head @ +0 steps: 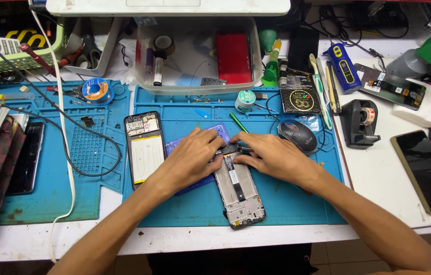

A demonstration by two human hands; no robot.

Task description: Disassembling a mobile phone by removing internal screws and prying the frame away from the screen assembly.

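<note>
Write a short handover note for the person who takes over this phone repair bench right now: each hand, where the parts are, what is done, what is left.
Left hand: rests on the upper end of the opened phone, fingers pressing there; it grips nothing that shows.
Right hand: fingertips at the same upper end, from the other side; whether it pinches a small part cannot be told.
Parts: the opened phone lies face down on the blue mat, its inner board and flat cable exposed. A second opened phone shell lies to its left on the mat.
Done: the back cover is off.
Left: the inside is still open; nothing is closed up yet.
</note>
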